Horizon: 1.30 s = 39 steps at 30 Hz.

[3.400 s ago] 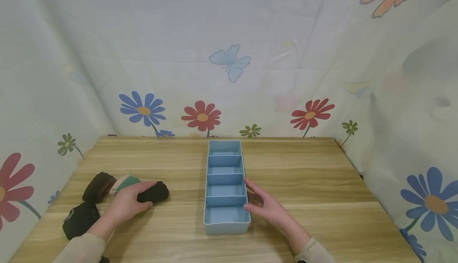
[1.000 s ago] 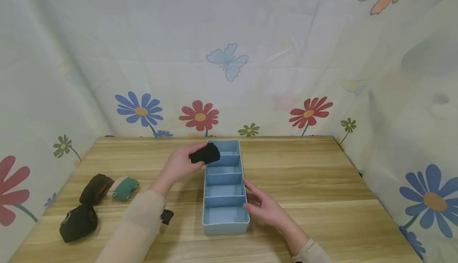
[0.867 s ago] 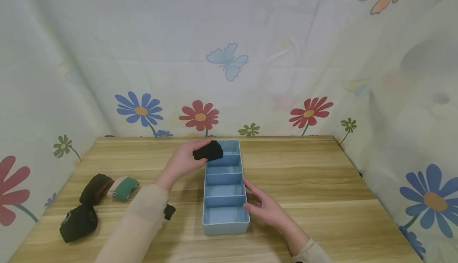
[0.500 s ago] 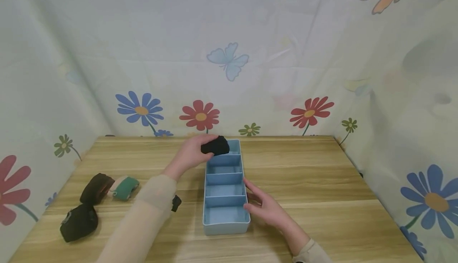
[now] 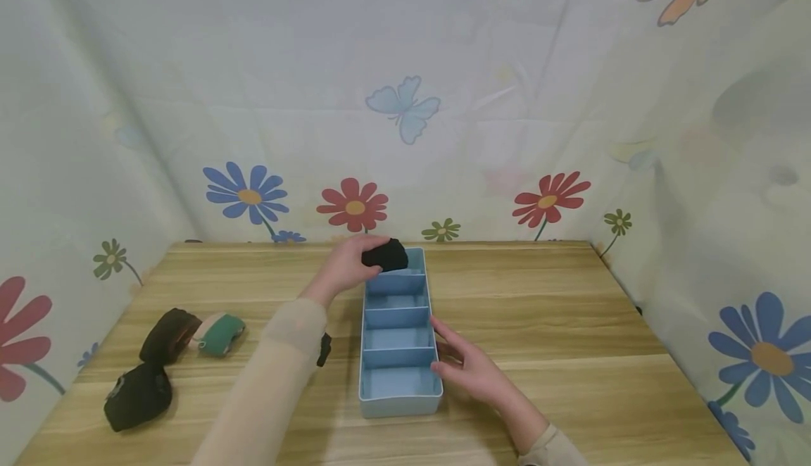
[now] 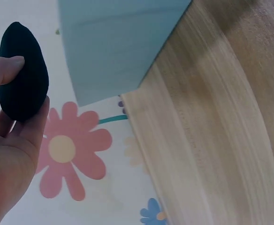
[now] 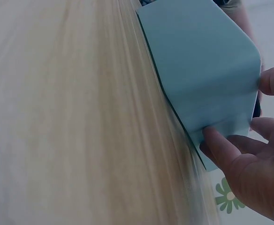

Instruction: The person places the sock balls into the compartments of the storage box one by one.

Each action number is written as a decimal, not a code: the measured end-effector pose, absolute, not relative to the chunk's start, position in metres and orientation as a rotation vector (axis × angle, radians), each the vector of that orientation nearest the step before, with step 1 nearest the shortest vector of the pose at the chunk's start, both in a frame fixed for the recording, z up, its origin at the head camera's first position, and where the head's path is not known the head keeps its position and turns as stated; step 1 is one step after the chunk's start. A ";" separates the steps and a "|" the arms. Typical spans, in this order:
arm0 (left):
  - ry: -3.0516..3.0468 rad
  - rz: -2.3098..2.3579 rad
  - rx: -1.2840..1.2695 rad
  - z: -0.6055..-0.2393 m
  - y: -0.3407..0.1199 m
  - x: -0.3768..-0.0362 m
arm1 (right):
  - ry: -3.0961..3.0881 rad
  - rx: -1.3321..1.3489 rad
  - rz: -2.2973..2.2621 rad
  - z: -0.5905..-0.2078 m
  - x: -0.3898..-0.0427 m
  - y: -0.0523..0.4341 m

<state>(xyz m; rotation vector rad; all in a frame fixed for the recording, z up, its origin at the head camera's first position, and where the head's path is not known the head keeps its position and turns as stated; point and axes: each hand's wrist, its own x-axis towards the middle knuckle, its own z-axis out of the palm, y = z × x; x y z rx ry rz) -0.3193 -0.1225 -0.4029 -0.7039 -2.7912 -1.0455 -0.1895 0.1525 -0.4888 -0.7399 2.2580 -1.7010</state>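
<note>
The sock roll (image 5: 384,255) in the left hand (image 5: 347,267) is plain black. The divided tray (image 5: 398,399) is pale blue. The desk (image 5: 557,325) is light wood grain. Another roll (image 5: 219,333) is green and white, and two others (image 5: 166,334) are dark brown and black. The backdrop (image 5: 405,100) shows red and blue flowers and butterflies.

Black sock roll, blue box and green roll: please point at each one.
black sock roll (image 5: 385,255), head view, its top
blue box (image 5: 400,402), head view, near wall
green roll (image 5: 221,333), head view, its middle

No readable text, labels, brands, numbers or signs in any view. The blue divided box (image 5: 398,339), the rolled fabric bundles at left (image 5: 166,332) and the wooden surface (image 5: 545,311) bear no lettering.
</note>
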 end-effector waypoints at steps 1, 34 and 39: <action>-2.786 -1.048 -0.709 -0.404 -0.123 -0.321 | 2.257 -0.741 -1.701 -0.489 -0.189 0.152; -2.831 -0.952 -0.730 -0.426 -0.102 -0.336 | 2.250 -0.731 -1.699 -0.489 -0.189 0.152; -2.855 -0.998 -0.713 -0.427 -0.101 -0.333 | 2.256 -0.741 -1.700 -0.489 -0.189 0.153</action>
